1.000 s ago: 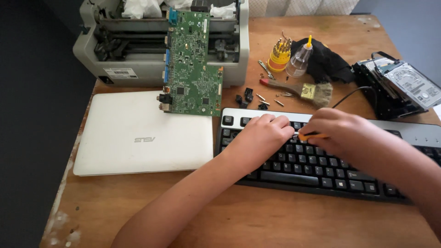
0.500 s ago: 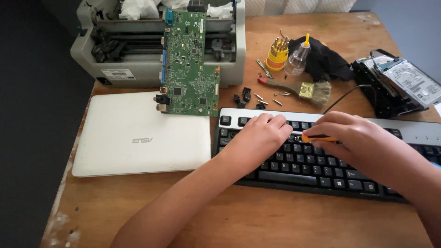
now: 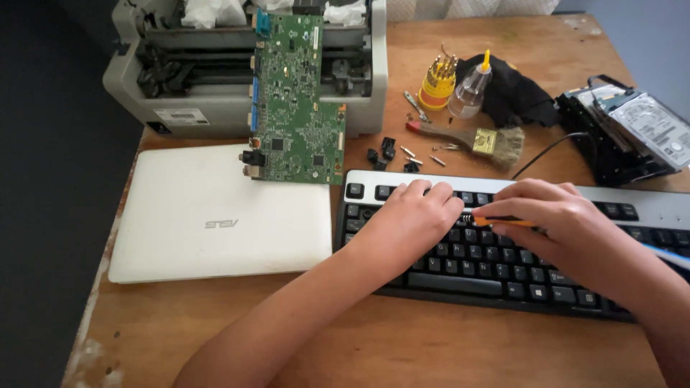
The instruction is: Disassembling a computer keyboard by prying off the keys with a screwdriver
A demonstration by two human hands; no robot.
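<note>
A black keyboard (image 3: 474, 269) with a silver top strip lies across the wooden table. My left hand (image 3: 410, 219) rests fingers-down on its upper key rows, curled over the keys. My right hand (image 3: 557, 223) grips a thin orange-handled screwdriver (image 3: 503, 221) that lies nearly level, its metal tip pointing left and meeting the fingertips of my left hand above the keys. What sits under my left fingers is hidden.
A closed white laptop (image 3: 215, 215) lies left of the keyboard, a green circuit board (image 3: 295, 108) leaning over it and a grey printer (image 3: 244, 65). Behind: a paintbrush (image 3: 467, 138), yellow bit holder (image 3: 437, 82), small bottle (image 3: 474, 90), black cloth (image 3: 517, 90), loose screws and black keycaps (image 3: 388, 151), hard drives (image 3: 632, 136).
Both hands stay on the keyboard with the screwdriver between them; the view has shifted slightly and the right hand has edged a little left.
</note>
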